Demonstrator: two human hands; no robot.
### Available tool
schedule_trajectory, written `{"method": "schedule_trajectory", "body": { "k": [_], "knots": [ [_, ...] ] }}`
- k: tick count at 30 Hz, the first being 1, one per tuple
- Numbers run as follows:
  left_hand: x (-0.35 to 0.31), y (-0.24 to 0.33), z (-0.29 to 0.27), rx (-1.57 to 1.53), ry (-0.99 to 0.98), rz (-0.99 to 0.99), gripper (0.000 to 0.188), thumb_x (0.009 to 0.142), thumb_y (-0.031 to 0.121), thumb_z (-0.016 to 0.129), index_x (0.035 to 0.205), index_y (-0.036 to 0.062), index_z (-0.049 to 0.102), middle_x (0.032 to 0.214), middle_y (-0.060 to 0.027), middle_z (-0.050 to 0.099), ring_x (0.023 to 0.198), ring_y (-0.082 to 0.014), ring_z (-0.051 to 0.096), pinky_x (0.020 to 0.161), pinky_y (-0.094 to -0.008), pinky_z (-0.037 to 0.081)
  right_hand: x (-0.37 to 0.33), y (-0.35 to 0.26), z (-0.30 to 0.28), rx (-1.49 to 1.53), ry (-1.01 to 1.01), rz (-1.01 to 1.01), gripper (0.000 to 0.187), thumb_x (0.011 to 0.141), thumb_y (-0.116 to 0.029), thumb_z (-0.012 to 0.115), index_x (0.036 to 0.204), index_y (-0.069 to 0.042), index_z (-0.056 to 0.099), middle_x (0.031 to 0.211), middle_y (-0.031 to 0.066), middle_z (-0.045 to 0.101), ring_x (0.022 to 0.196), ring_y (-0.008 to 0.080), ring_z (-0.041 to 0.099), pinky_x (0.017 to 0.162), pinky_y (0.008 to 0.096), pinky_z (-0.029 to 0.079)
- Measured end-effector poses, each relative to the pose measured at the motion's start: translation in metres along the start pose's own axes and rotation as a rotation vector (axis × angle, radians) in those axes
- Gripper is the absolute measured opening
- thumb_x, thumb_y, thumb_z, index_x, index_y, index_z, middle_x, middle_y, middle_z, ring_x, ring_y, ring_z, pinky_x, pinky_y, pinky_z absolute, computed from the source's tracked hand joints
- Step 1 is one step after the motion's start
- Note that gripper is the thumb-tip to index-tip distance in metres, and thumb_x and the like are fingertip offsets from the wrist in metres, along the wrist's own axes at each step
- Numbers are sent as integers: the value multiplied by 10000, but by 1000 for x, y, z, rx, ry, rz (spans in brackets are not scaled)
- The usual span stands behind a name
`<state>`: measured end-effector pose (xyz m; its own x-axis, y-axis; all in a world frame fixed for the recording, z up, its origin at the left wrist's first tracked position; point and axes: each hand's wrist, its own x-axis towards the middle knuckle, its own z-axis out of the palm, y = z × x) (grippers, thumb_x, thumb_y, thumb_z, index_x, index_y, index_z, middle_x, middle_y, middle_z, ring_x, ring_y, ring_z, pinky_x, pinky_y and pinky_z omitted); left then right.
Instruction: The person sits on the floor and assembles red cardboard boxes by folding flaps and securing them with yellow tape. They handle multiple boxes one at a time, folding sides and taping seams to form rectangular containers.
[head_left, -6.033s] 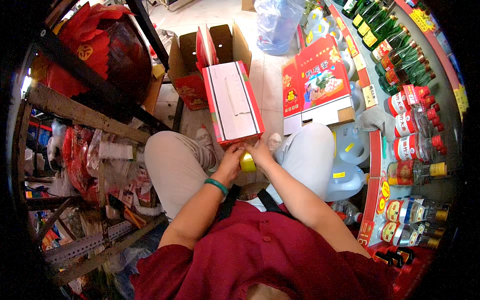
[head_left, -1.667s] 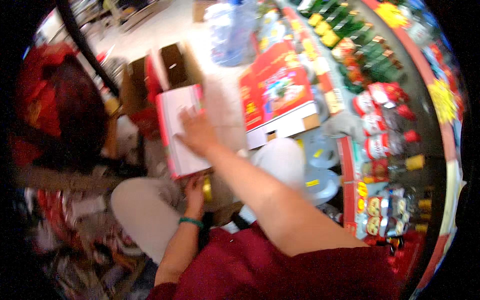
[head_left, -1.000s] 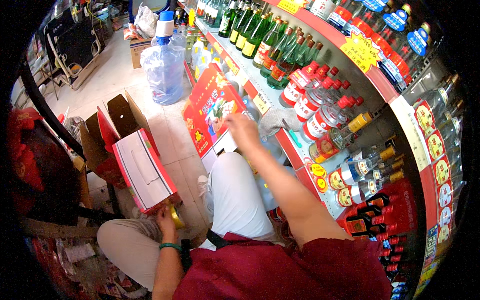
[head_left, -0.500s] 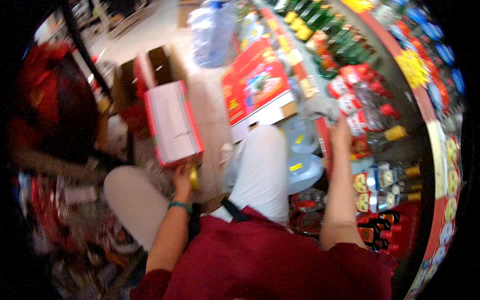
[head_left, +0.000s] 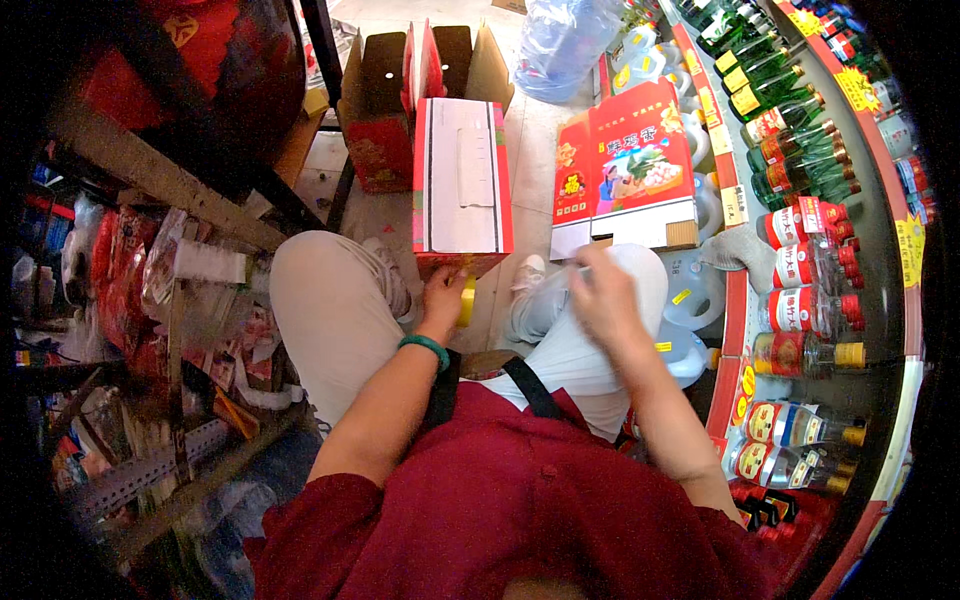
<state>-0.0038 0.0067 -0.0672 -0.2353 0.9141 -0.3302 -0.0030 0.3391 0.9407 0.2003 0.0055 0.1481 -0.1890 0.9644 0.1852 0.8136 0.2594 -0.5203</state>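
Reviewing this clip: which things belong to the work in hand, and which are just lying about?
Apparently in use:
red-and-white box, at the left hand
yellow roll, beside that hand
possibly the printed red carton, near the blurred right hand

Apparently lying about:
open cardboard box
grey cloth
pale jugs
green bottles

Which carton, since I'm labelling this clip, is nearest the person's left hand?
The white-topped carton with red sides: its near end is at the left hand. The open-topped carton stands beyond it, and the picture-printed red carton is to the right.
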Motion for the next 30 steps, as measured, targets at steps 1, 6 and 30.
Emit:
{"method": "schedule_trajectory", "body": {
  "k": [1,6,30],
  "knots": [
    [-5,17,-1,53,-18,-34,267,861,243,618,1001,16,631,915,-114,653,818,-205,590,747,-328,464,1,-9,19,13,-122,-5,164,811,-144,594,937,-41,572,908,164,612,844,368,598,738,422,482],
    [1,-2,-1,27,-17,-36,220,854,172,604,1023,33,627,926,-80,651,798,-185,583,713,-310,469,19,-24,77,-41,-367,-116,179,828,-206,555,909,-48,559,861,167,610,822,373,591,706,462,473],
    [-3,-2,1,-234,-71,-177,180,830,128,610,992,50,613,890,-49,624,764,-154,568,675,-288,462,22,-5,133,-224,-210,-308,121,785,-190,528,837,-87,564,759,122,585,730,321,614,565,446,490]
  ]
}}
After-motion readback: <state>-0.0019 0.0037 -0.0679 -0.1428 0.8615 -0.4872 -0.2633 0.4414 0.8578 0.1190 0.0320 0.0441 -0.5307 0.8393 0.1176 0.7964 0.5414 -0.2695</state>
